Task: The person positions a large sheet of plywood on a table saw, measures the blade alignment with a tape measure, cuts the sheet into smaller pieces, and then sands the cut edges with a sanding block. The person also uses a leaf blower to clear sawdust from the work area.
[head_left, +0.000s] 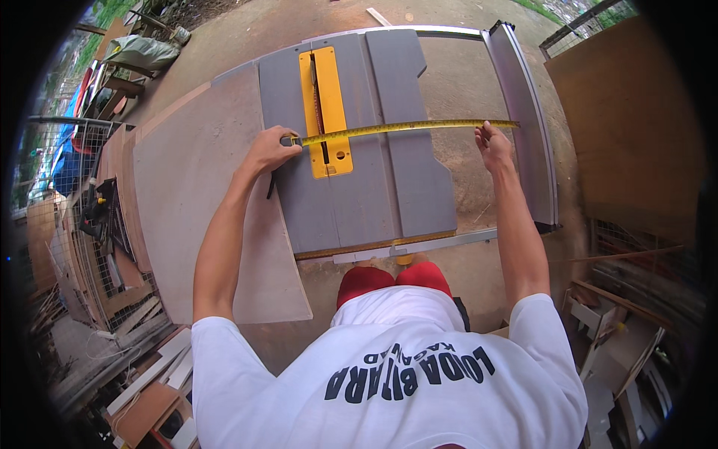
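Note:
A yellow tape measure point(407, 126) is stretched across the grey table saw point(419, 172), from left of the blade to the rip fence point(527, 123) on the right. My left hand point(271, 151) is closed round its case, just left of the yellow throat plate point(340, 153). A dark strap hangs below that hand. Near the tape's far right end, my right hand point(493, 144) pinches the blade from below. The tape's tip reaches the fence face. The saw blade point(317, 97) shows as a thin strip in the throat plate's slot.
A wide plywood sheet point(202, 194) lies against the saw's left side. Front and back rails point(449, 242) join the saw to the fence. A brown board point(636, 127) stands at the right. Wood scraps point(153, 382) and a wire mesh fence point(90, 247) are at the left.

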The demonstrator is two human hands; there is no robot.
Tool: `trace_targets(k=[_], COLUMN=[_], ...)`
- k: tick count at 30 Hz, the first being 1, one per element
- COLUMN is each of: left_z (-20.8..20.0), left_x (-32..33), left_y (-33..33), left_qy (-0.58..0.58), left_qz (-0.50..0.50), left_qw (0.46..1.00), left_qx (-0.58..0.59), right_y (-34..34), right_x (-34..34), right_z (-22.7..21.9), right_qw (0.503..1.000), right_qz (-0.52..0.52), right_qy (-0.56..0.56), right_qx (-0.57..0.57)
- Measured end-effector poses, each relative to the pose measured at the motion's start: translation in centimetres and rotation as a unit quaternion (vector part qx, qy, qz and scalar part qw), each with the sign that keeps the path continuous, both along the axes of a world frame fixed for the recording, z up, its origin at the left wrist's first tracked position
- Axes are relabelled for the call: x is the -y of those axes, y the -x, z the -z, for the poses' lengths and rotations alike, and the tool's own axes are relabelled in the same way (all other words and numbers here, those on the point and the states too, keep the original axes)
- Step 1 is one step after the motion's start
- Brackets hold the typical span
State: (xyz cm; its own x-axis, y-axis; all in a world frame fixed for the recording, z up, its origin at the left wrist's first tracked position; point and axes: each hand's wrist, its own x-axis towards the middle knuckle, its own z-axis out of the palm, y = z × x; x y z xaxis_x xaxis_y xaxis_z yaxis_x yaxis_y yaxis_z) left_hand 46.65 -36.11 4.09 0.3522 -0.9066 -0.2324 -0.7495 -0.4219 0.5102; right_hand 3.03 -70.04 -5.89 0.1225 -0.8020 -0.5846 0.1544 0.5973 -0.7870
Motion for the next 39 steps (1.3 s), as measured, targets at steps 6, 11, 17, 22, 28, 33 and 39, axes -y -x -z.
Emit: trace_targets(k=[6,11,17,22,28,33,39], left_z=[0.5,-0.3,0.5,0.3,0.7,1.8,3.3], left_x=[-0.2,0.4,0.3,0.3,-0.9,-0.5,-1.7], left_y=[0.0,1.3,1.8,2.3,1.5,1.6,1.5], left_qy=[0.006,-0.015,0.015,0.052,0.044,0.06,0.139], left_qz=[-0.032,-0.037,-0.038,-0.02,-0.053,-0.072,-0.086], left_qw=[0.999,0.999,0.999,0.998,0.997,0.994,0.982], left_qx=[-0.009,-0.032,-0.017,-0.012,-0.045,-0.06,-0.095], right_y=[0.2,0.9,1.7,2.2,8.2,12.8,7.2], right_x=[0.6,1.0,1.8,1.1,-12.1,-25.2,-32.9], right_z=[0.1,-0.4,0.5,-0.8,-11.1,-8.4,-1.2], right_qw=[1.0,0.999,0.999,0.998,0.864,0.74,0.89], right_qz=[-0.005,0.012,0.009,0.012,-0.49,-0.636,-0.338], right_qy=[-0.003,-0.007,-0.005,0.002,-0.041,-0.197,-0.283], right_qx=[-0.018,-0.045,-0.052,-0.057,0.105,-0.098,0.119])
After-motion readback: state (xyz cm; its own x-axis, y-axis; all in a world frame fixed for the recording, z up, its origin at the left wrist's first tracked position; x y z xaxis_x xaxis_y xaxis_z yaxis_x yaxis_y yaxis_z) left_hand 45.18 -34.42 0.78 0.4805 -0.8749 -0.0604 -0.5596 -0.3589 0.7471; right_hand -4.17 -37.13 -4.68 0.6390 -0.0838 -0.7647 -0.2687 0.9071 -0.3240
